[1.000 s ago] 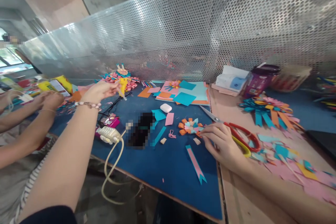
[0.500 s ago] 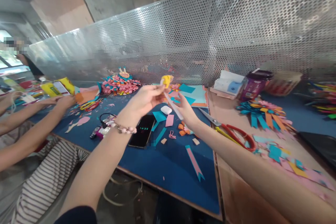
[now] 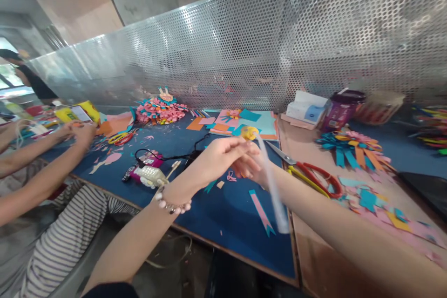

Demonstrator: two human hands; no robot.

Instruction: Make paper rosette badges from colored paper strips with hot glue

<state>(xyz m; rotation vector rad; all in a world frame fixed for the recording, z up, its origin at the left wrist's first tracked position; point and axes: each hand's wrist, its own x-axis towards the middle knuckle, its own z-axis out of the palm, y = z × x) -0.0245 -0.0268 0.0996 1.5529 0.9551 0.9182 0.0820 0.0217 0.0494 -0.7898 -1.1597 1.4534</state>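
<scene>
Over the blue table my left hand [image 3: 223, 156] has its fingers closed at a small yellow rolled piece [image 3: 249, 133], which stands just above the fingertips. A long translucent whitish strip [image 3: 274, 186] runs from beside the yellow piece down across my right wrist; it is blurred, and I cannot tell its material. My right hand [image 3: 249, 165] meets the left from the right, its fingers curled and partly hidden behind it. What those fingers grip is covered. Below the hands lie a small pink paper piece [image 3: 231, 176] and a pink-and-teal paper ribbon [image 3: 259, 212].
Large red-handled scissors [image 3: 316, 177] lie right of my right forearm. Paper sheets [image 3: 267, 123] and a pink-teal paper pile [image 3: 160, 109] sit by the perforated metal screen [image 3: 223, 56]. A purple cup [image 3: 342, 109] stands back right. Another person's hands [image 3: 82, 132] work at left.
My hands have come together and moved right and lower, with the yellow piece. The strip has swung to the right side and hangs over my right wrist.
</scene>
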